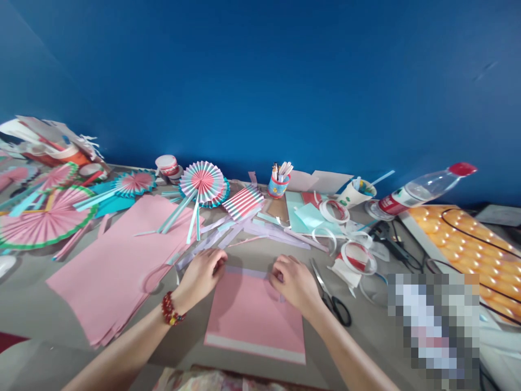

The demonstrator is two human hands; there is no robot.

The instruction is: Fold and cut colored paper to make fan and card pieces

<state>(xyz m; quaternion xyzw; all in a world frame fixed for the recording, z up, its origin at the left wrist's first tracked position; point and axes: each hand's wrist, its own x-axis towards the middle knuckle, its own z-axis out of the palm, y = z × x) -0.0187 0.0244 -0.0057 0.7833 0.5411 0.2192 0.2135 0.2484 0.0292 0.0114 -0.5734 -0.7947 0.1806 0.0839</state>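
Observation:
A pink sheet of paper (pixel 252 315) lies flat on the grey table in front of me. A whitish strip (pixel 256 348) runs along its near edge. Across its far edge lies a lilac paper strip (pixel 248 273). My left hand (pixel 205 272), with a beaded bracelet on the wrist, has its fingers closed at the strip's left end. At the right end my right hand (pixel 292 279) is closed in the same way, fingertips curled down and partly hidden. Black-handled scissors (pixel 336 304) lie just right of my right hand.
Left of the sheet is a stack of larger pink paper (pixel 122 260). Folded paper fans (pixel 202 182) stand behind it. Tape rolls (pixel 359 258), a plastic bottle (pixel 415 194) and cables lie to the right. A pen cup (pixel 279 186) stands near the blue wall (pixel 260 81).

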